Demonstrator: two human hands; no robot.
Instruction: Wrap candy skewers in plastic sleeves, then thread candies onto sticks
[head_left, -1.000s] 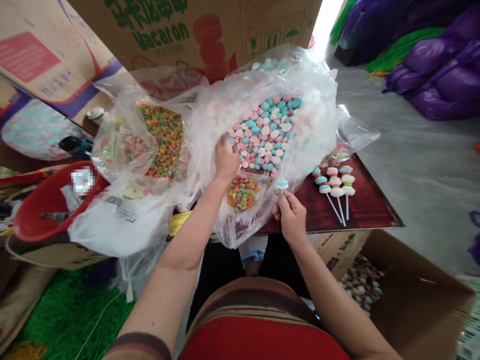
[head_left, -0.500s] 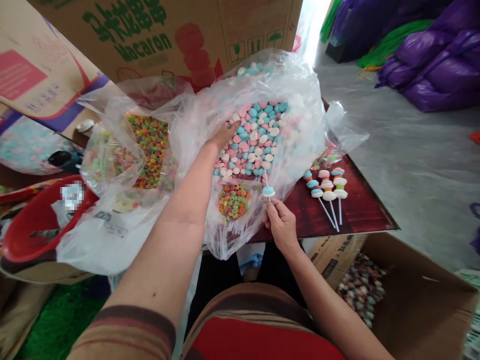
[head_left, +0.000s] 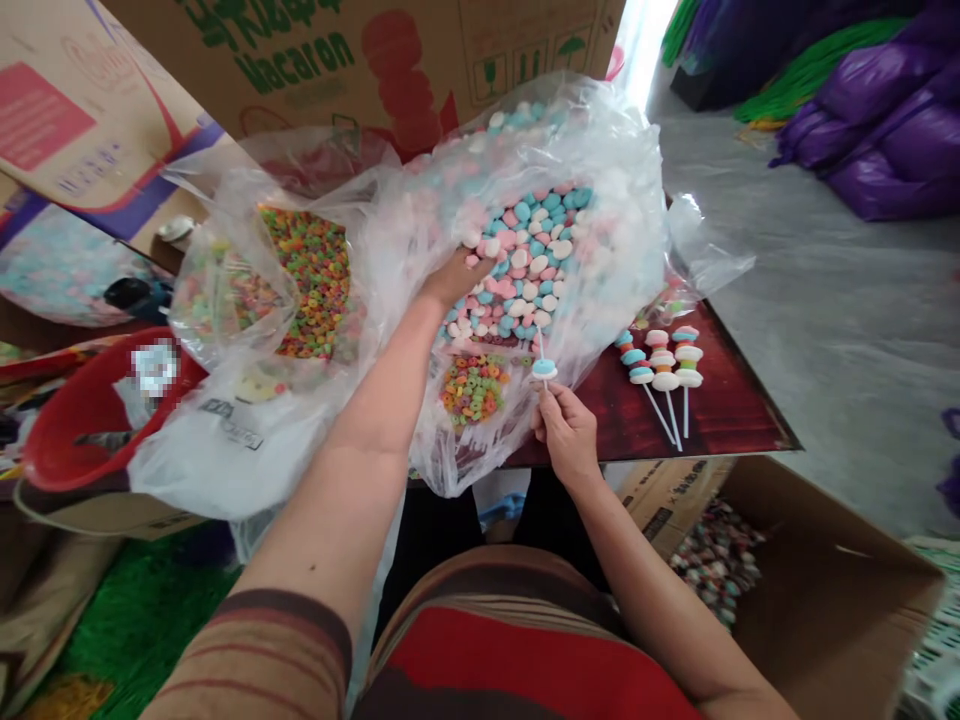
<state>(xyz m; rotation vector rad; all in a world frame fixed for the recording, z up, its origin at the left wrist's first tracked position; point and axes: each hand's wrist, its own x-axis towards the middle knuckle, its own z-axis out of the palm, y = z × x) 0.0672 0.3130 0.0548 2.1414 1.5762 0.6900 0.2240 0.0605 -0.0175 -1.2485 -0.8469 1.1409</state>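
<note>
My left hand (head_left: 454, 277) reaches over a heap of pink, white and blue candies (head_left: 525, 270) in a clear plastic bag (head_left: 622, 200); its fingers close round a white candy (head_left: 490, 247). Below the heap, my right hand (head_left: 568, 430) pinches a white stick (head_left: 540, 345) held upright, with a blue and white candy (head_left: 544, 369) threaded on it. Small ring candies (head_left: 474, 390) lie in the plastic just left of that stick. Three filled candy skewers (head_left: 663, 365) rest side by side on the dark red table (head_left: 742, 400), right of my right hand.
Another clear bag of ring candies (head_left: 307, 270) lies at the left, beside a red basin (head_left: 75, 420). Cardboard boxes (head_left: 315, 60) stand behind. An open carton (head_left: 832, 560) with wrapped pieces sits below the table's right edge. Purple bags (head_left: 892, 130) lie on the floor.
The view has shifted a little, so the scene sits slightly right and higher. A white candy now shows at the fingers of my left hand. My right hand still grips the stick.
</note>
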